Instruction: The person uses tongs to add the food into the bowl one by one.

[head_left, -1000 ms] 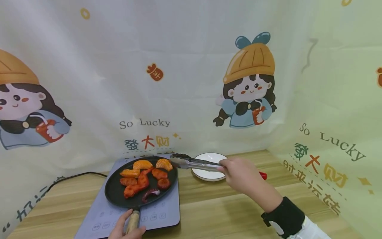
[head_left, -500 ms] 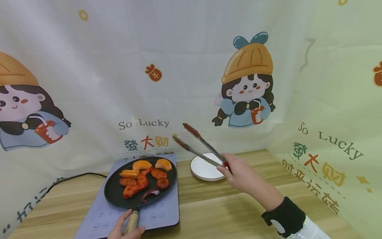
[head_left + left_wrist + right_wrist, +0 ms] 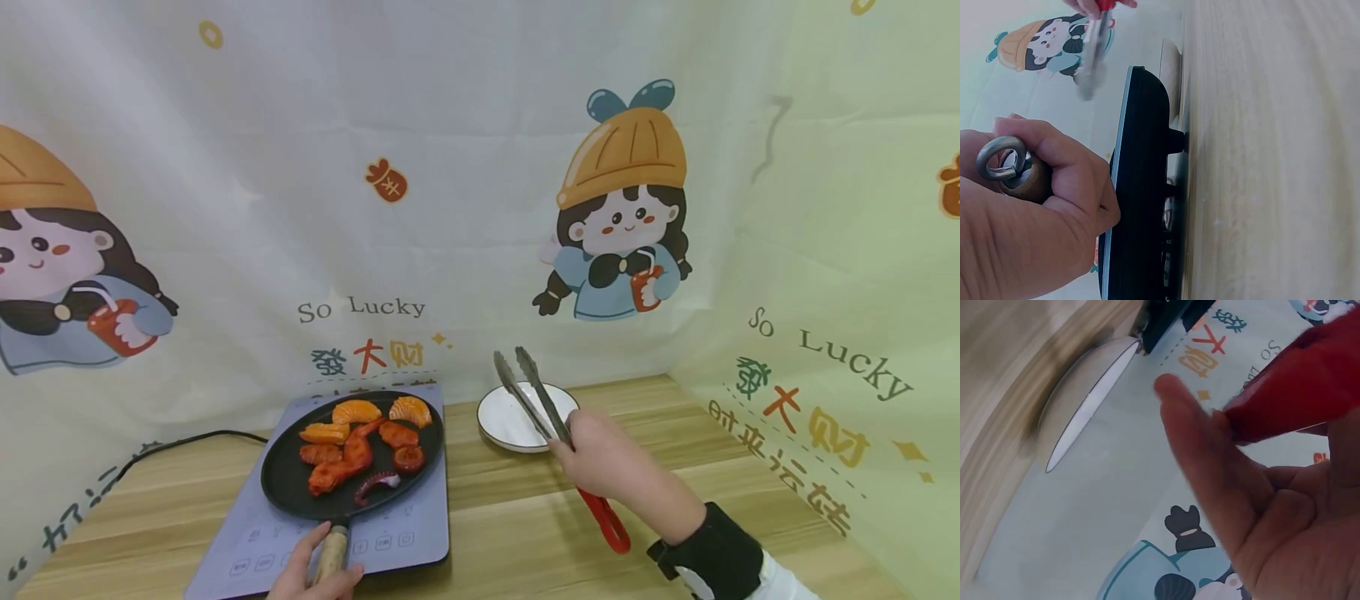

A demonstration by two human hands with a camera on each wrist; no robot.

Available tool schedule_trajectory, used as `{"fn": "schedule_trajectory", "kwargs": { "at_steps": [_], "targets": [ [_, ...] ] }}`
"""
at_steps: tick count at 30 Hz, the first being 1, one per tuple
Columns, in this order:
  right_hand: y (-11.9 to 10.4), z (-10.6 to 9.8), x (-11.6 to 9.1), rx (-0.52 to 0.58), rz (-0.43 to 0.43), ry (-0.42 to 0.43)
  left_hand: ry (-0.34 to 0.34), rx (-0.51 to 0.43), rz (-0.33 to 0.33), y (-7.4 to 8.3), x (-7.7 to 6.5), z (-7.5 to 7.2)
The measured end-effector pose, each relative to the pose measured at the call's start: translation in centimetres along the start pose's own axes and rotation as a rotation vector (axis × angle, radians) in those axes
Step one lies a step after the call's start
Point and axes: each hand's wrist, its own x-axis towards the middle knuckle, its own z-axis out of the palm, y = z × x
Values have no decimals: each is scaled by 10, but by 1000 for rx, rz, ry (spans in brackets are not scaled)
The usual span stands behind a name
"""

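Observation:
My left hand [image 3: 318,568] grips the wooden handle [image 3: 332,553] of a black frying pan [image 3: 288,479]. In the left wrist view a metal ring [image 3: 1002,156] sticks out of the handle's end, past my curled fingers. Several pieces of food lie in the pan, among them a red chicken wing [image 3: 352,458], orange slices [image 3: 356,412] and a purple tentacle [image 3: 375,487]. My right hand [image 3: 603,454] holds metal tongs [image 3: 542,398] with red handles [image 3: 609,523]. Their tips are apart with nothing between them, overlapping the white plate [image 3: 497,425] in the head view.
Under the pan is a pale purple induction cooker [image 3: 427,533] with its black cable [image 3: 202,435] running left. The wooden table [image 3: 517,533] meets a printed cloth backdrop [image 3: 465,167] at the back and right. The plate stands right of the cooker.
From the pan's right edge the tongs have come up and right, then tilted, with their tips now over the plate and red handles showing. My left hand stays on the pan handle.

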Motion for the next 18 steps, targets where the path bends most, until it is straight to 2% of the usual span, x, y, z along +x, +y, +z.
{"fn": "schedule_trajectory", "kwargs": {
  "at_steps": [4,7,18],
  "targets": [
    [2,4,-3,-178,17,-6,0,-6,6,-2,1,0],
    [4,9,-3,-257,13,1,-3,-5,12,-3,1,0],
    [9,23,-5,-179,-11,-38,-1,-5,8,3,-4,2]
  ]
}}
